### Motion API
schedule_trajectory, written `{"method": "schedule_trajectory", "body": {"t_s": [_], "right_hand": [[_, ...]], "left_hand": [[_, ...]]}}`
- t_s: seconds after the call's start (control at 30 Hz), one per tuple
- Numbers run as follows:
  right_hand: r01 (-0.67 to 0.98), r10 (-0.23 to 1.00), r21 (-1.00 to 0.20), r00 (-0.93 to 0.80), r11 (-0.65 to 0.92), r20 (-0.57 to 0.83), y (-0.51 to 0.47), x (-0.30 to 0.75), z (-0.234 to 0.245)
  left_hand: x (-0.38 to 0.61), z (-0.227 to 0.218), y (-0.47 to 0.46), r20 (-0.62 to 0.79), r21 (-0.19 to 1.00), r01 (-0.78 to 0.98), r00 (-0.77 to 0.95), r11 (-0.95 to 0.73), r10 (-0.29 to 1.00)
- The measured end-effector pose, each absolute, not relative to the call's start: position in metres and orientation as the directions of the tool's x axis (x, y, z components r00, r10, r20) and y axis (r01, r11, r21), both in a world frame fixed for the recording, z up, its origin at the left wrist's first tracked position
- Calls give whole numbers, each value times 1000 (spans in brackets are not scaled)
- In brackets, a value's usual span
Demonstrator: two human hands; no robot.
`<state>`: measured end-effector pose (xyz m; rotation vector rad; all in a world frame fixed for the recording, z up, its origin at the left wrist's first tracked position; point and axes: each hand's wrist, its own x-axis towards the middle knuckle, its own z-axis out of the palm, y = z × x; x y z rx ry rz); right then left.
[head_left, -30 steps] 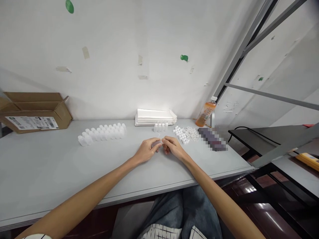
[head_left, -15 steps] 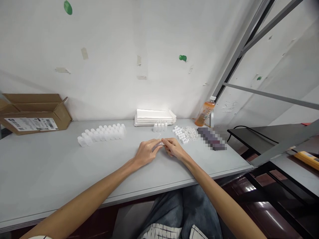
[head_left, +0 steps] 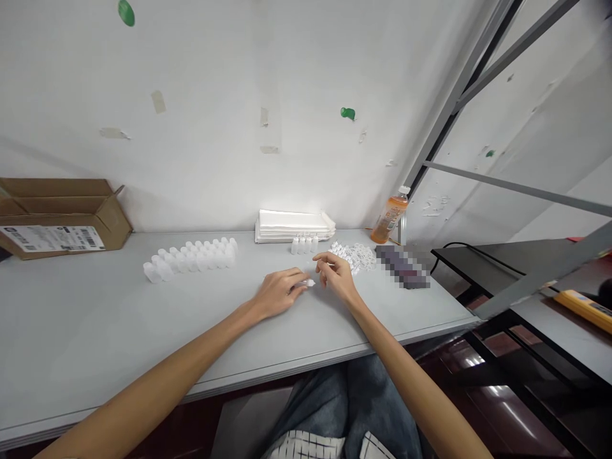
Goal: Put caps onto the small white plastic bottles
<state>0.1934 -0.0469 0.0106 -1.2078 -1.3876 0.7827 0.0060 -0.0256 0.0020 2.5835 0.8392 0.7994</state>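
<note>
My left hand [head_left: 278, 292] rests on the grey table [head_left: 95, 331] with its fingers closed round a small clear plastic bottle [head_left: 307, 282], whose white tip pokes out to the right. Just right of it my right hand [head_left: 335, 274] is raised a little, fingers loosely curled and apart, nothing visible in them. It hovers near a pile of small white caps [head_left: 356, 256]. A short row of small capped bottles [head_left: 304, 244] stands just beyond the hands.
Rows of several empty clear bottles [head_left: 191, 259] stand at the left centre. A stack of white trays [head_left: 292, 225] lies against the wall, an orange drink bottle [head_left: 390, 220] to its right. An open cardboard box [head_left: 57, 217] sits far left. A metal frame [head_left: 459, 108] rises at the right.
My right hand has let go of the bottle and drawn up and to the right, toward the caps. My left hand still holds the bottle. The view has drifted slightly.
</note>
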Motion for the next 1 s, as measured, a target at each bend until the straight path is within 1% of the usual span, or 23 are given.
{"method": "schedule_trajectory", "body": {"t_s": [0.1, 0.23, 0.33, 0.43, 0.53, 0.7, 0.83, 1.0], "right_hand": [[216, 962, -947, 77, 240, 261, -47, 193, 12], [176, 985, -970, 11, 169, 174, -46, 192, 12], [135, 989, -980, -10, 150, 150, -46, 191, 13], [76, 988, -985, 12, 154, 155, -46, 193, 15], [27, 981, -981, 20, 192, 192, -45, 197, 16], [36, 963, -964, 41, 264, 265, -42, 203, 13], [5, 959, -960, 36, 280, 280, -41, 203, 13], [-28, 968, -968, 13, 250, 250, -43, 203, 17]], "left_hand": [[7, -1, -26, 415, 407, 429, 700, -806, 582], [7, -2, -25, 398, 357, 431, 733, -829, 552], [7, 0, -25, 379, 363, 404, 759, -840, 529], [6, 3, -26, 379, 415, 382, 753, -826, 538], [5, 6, -27, 384, 493, 369, 720, -788, 578], [4, 7, -27, 416, 625, 285, 666, -727, 619], [4, 8, -27, 380, 675, 275, 665, -684, 643], [7, 7, -28, 387, 732, 263, 599, -629, 701]]}}
